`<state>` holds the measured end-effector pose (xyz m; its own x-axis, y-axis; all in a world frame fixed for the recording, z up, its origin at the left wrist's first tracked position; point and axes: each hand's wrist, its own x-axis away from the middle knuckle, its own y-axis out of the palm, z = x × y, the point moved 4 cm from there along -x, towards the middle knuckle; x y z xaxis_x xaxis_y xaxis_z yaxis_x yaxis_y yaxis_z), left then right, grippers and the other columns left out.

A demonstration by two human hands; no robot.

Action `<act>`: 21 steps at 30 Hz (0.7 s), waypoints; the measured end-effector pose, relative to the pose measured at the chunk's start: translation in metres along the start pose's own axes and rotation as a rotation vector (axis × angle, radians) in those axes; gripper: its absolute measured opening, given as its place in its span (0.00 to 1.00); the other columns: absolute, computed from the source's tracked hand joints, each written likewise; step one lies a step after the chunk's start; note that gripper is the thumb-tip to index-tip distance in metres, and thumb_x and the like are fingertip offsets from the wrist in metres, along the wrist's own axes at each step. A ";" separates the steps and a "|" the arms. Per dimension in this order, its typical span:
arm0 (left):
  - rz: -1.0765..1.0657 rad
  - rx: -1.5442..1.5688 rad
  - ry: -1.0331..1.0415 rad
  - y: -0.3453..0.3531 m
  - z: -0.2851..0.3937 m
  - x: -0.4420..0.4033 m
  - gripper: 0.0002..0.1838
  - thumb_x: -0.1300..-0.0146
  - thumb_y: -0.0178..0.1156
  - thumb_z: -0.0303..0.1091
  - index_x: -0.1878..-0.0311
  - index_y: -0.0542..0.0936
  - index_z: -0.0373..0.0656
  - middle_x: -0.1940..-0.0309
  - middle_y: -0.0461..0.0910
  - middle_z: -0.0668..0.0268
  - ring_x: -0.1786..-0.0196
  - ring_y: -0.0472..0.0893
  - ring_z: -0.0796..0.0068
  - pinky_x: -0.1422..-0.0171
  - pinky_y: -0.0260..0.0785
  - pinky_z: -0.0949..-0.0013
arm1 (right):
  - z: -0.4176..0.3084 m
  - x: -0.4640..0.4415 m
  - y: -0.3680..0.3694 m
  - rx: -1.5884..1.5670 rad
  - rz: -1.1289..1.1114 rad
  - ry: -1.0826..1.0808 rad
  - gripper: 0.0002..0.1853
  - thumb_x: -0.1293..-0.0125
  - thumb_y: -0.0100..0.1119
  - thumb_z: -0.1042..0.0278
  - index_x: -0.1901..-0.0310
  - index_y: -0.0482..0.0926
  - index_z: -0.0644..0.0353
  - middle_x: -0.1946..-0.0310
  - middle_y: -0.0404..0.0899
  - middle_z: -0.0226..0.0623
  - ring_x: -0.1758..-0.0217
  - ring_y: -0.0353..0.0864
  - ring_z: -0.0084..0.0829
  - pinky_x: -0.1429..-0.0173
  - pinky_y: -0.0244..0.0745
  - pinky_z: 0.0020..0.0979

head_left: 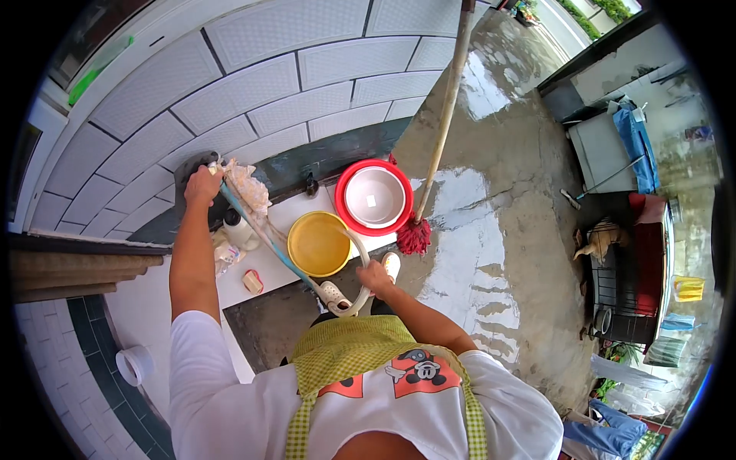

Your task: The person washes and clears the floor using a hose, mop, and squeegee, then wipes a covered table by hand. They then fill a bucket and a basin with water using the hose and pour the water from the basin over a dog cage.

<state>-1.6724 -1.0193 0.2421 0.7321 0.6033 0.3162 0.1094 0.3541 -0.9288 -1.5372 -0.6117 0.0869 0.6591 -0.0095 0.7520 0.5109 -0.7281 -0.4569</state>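
Shirt (345,418); hose (363,251) apparently over basin (290,244) edge

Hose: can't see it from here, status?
Right hand gripping hose. Left hand by hose's wall end. Hose curves around yellow basin. Mop close by red basin.

Bright daylight from the street side at upper right, glare patches on the wet floor (475,253), wall (322,69) evenly lit, fisheye curving and black corners, far background slightly soft.
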 end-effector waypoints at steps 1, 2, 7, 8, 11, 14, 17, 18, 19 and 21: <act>0.011 -0.020 0.013 0.000 0.001 -0.001 0.23 0.45 0.52 0.50 0.56 0.72 0.38 0.68 0.79 0.58 0.81 0.78 0.67 0.69 0.72 0.64 | -0.002 0.003 -0.002 -0.007 0.014 -0.002 0.22 0.47 0.50 0.58 0.63 0.72 0.76 0.74 0.76 0.55 0.70 0.79 0.47 0.77 0.74 0.39; 0.015 0.001 0.010 0.000 0.001 0.000 0.23 0.45 0.52 0.50 0.56 0.72 0.38 0.68 0.79 0.58 0.82 0.78 0.67 0.70 0.72 0.65 | -0.005 0.007 -0.004 -0.014 0.021 -0.001 0.22 0.47 0.49 0.58 0.63 0.73 0.76 0.73 0.76 0.57 0.68 0.79 0.48 0.73 0.75 0.40; 0.011 -0.017 0.044 0.002 0.000 -0.005 0.23 0.44 0.53 0.48 0.55 0.71 0.37 0.68 0.79 0.56 0.83 0.78 0.66 0.70 0.72 0.64 | -0.007 0.010 -0.008 -0.028 -0.033 0.000 0.24 0.48 0.48 0.56 0.64 0.75 0.76 0.70 0.76 0.58 0.61 0.78 0.49 0.55 0.72 0.41; 0.013 -0.019 0.040 0.003 -0.001 -0.006 0.24 0.44 0.53 0.48 0.54 0.70 0.37 0.67 0.79 0.56 0.83 0.78 0.66 0.70 0.72 0.64 | -0.007 0.009 -0.010 -0.037 -0.022 -0.003 0.24 0.48 0.48 0.56 0.64 0.75 0.76 0.70 0.76 0.58 0.61 0.78 0.49 0.55 0.72 0.41; 0.018 -0.031 0.035 0.000 0.001 -0.002 0.24 0.45 0.53 0.47 0.53 0.70 0.37 0.67 0.79 0.56 0.83 0.78 0.66 0.69 0.72 0.65 | -0.008 0.009 -0.011 -0.021 -0.101 0.060 0.20 0.47 0.49 0.61 0.59 0.73 0.71 0.66 0.77 0.50 0.67 0.80 0.41 0.71 0.79 0.35; 0.025 -0.049 0.032 -0.004 0.005 0.003 0.23 0.45 0.54 0.47 0.53 0.70 0.38 0.67 0.79 0.57 0.84 0.78 0.67 0.70 0.72 0.64 | -0.005 0.009 -0.010 -0.074 -0.021 0.048 0.22 0.48 0.48 0.57 0.66 0.76 0.74 0.73 0.77 0.54 0.67 0.80 0.46 0.61 0.74 0.38; -0.013 -0.042 0.021 -0.003 0.005 0.004 0.21 0.46 0.54 0.44 0.54 0.70 0.40 0.65 0.79 0.57 0.76 0.80 0.62 0.65 0.72 0.61 | -0.012 0.019 -0.016 -0.066 -0.020 0.082 0.21 0.48 0.49 0.58 0.66 0.76 0.73 0.73 0.78 0.52 0.69 0.80 0.45 0.64 0.75 0.38; 0.007 -0.091 0.059 0.004 0.001 -0.005 0.20 0.47 0.55 0.43 0.54 0.70 0.41 0.63 0.78 0.56 0.70 0.80 0.59 0.62 0.71 0.59 | -0.010 0.018 -0.015 -0.065 -0.022 0.082 0.21 0.48 0.49 0.58 0.66 0.76 0.73 0.73 0.78 0.52 0.69 0.80 0.45 0.64 0.75 0.38; 0.029 -0.140 0.098 0.008 -0.001 -0.010 0.19 0.47 0.55 0.41 0.54 0.70 0.43 0.62 0.78 0.56 0.63 0.79 0.57 0.58 0.71 0.57 | -0.008 0.017 -0.014 -0.076 -0.043 0.082 0.22 0.49 0.49 0.58 0.66 0.76 0.73 0.73 0.78 0.53 0.70 0.80 0.45 0.66 0.76 0.39; 0.033 -0.128 0.094 0.012 -0.004 -0.016 0.19 0.48 0.55 0.41 0.54 0.70 0.44 0.60 0.77 0.55 0.58 0.77 0.55 0.55 0.69 0.55 | -0.009 0.015 -0.016 -0.086 -0.060 0.076 0.22 0.49 0.49 0.58 0.65 0.76 0.73 0.73 0.78 0.53 0.71 0.80 0.45 0.68 0.76 0.39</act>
<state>-1.6798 -1.0280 0.2252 0.7961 0.5412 0.2709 0.1644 0.2375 -0.9574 -1.5406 -0.6067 0.1100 0.5830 -0.0135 0.8124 0.4971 -0.7849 -0.3698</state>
